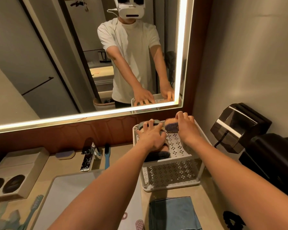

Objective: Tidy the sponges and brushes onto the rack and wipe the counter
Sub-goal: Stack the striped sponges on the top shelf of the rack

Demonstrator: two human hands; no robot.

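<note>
Pressing down with splayed fingers, the left hand [150, 136] covers a grey sponge [140, 126] at the rack [181, 157] top's back-left rim. The right hand [186, 126] curls round an orange sponge [170, 124] alongside, with bare perforated shelf in front.

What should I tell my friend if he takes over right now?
Left hand presses a grey sponge on the rack's top shelf; right hand pinches an orange sponge beside it.
Done: those two sponges are at the rack.
Left: purple sponge, blue brush and teal brush lie on the counter; blue cloth lies folded, wiping looks undone.
</note>
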